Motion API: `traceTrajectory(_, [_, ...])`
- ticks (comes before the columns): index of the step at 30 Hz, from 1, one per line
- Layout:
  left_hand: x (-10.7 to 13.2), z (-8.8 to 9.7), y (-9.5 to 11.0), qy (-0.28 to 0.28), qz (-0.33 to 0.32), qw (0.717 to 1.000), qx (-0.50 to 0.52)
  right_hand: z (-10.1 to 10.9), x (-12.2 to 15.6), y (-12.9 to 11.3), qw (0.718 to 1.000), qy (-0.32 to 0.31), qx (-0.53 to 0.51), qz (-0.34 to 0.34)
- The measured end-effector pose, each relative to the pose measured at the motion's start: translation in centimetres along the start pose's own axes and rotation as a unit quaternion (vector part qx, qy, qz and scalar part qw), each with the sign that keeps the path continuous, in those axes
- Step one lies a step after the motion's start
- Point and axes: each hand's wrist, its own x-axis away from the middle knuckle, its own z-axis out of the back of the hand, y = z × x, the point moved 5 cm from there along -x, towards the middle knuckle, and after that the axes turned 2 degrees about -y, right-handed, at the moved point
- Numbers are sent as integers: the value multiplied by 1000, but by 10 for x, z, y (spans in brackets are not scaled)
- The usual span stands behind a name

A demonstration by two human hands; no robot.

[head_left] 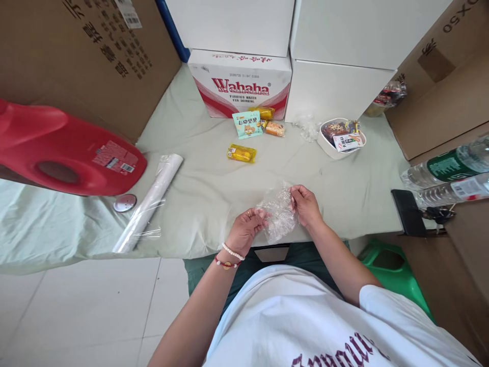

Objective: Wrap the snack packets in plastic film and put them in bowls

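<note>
Between my two hands, near the table's front edge, is a crumpled piece of clear plastic film [280, 216]. My left hand [248, 224], with bracelets at the wrist, pinches its left side. The fingers of my right hand [304, 205] are closed on its upper right edge. Beyond the film, a yellow snack packet [242, 153] lies on the cloth. Farther back are a light blue snack packet [247, 125], a second yellow packet [263, 112] and a clear-wrapped snack [274, 129]. To the right, a white bowl [327, 148] holds several wrapped snacks.
A roll of plastic film [148, 204] lies at left beside a red jug [69, 148] and a small round tin [125, 203]. At the back stands a Wahaha box [244, 84]. More crumpled film [306, 126] sits near the bowl. Bottles [454, 165] and a phone [408, 213] are at right.
</note>
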Motion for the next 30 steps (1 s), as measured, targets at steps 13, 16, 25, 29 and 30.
traceTrajectory(13, [0, -25, -3, -30, 31, 999, 15, 18, 48, -52, 924, -88, 343, 143])
traceTrajectory(16, [-4, -35, -10, -12, 7, 999, -49, 9, 53, -35, 912, -117, 372, 123])
traceTrajectory(25, [-7, -47, -25, 35, -46, 986, -159, 1, 46, -14, 991, -132, 18, -11])
traceTrajectory(29, [-11, -42, -29, 22, -57, 974, -220, 1, 42, -15, 992, -122, -26, -32])
traceTrajectory(30, [-12, -39, -28, 29, -63, 970, -232, 2, 41, -15, 992, -116, -24, -31])
